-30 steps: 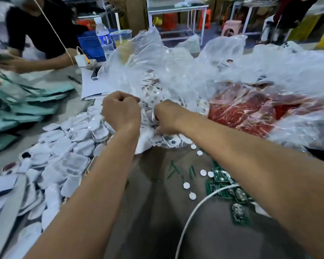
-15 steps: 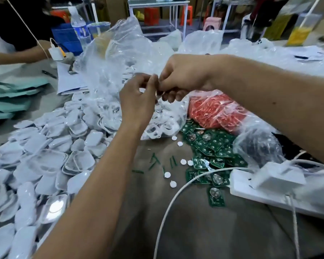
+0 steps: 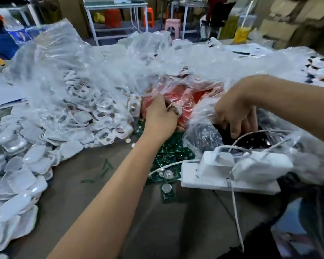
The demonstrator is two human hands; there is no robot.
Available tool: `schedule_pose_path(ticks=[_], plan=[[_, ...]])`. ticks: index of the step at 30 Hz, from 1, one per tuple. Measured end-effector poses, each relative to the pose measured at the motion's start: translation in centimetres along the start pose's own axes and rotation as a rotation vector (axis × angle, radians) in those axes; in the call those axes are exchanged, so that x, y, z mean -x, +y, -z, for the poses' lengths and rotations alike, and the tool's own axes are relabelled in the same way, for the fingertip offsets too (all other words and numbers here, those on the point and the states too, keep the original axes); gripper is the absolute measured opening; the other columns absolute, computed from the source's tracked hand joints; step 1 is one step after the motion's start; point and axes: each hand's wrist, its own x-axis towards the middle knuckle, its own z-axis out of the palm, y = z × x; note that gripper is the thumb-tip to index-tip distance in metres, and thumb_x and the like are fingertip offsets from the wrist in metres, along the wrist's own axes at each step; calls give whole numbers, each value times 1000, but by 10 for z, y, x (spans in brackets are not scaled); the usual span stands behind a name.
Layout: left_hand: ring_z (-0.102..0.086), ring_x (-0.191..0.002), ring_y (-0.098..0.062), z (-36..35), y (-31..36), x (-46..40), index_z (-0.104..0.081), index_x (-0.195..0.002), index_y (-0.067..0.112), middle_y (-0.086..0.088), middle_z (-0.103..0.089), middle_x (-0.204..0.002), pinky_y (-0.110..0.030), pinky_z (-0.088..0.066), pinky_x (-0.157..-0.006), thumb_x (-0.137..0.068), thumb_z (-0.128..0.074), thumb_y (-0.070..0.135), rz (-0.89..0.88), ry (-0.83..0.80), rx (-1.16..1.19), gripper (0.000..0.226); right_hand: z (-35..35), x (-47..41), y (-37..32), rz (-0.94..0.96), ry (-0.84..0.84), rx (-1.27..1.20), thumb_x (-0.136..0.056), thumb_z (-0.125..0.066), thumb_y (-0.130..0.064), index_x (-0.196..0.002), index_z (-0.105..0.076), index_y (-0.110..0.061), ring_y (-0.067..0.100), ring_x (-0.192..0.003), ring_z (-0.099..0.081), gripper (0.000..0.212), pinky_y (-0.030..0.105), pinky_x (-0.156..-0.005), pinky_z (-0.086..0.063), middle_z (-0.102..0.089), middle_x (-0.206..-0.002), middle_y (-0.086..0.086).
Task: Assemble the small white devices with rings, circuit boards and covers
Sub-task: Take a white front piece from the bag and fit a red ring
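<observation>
Hands parted — left hand (image 3: pixel 160 116) pinching white device (image 3: pixel 174 108)

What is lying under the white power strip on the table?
Green circuit boards spread out from under the left end of the power strip, and one white cable crosses them. Whatever lies under its middle and right end is covered.

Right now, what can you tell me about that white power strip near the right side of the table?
The white power strip is a long, flat block that looks like plastic, lying flat on the brown table just right of the green circuit boards. Two bulky white plugs sit in it, with white cables trailing off, one toward the viewer. Crumpled clear plastic bag crowds its right end. Neither hand touches it.
</observation>
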Motion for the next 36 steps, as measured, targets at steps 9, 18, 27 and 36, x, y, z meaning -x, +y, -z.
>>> schedule_pose_path(ticks=[9, 18, 27, 36], plan=[[-67, -56, -9, -28, 3, -1, -54, -95, 24, -8, -70, -87, -43, -61, -58, -94, -45, -11, -62, 51, -56, 36, -13, -16, -2, 117, 121, -25, -85, -83, -7, -87, -68, 2, 24, -54, -74, 17, 26, -43, -55, -71, -57, 10], [-71, -86, -23, -28, 1, -3, -61, -96, 20, 1, -67, -93, -48, -61, -76, -85, -48, -14, -115, 109, -110, 38, 14, 11, 14, 193, 131, -148, -103, -57, 0, -99, -71, -3, 18, -58, -74, 15, 22, -47, -55, -77, -75, 16], [-71, -79, -23, -26, 2, -2, -77, -89, 20, -1, -74, -94, -38, -61, -76, -89, -51, 2, -105, 13, -382, 31, 60, -12, 1, 192, 766, -107, -93, -56, 0, -95, -81, -6, 19, -57, -63, 26, 32, -53, -53, -74, -82, 10], [-67, -87, -23, -16, 8, -11, -75, -83, 21, -2, -73, -91, -40, -60, -79, -84, -57, 9, -38, -92, -604, 22, 54, -61, -27, 139, 638, 228, -87, -73, -60, -92, -69, -13, 16, -71, -60, 47, 29, -66, -46, -64, -80, 1]])
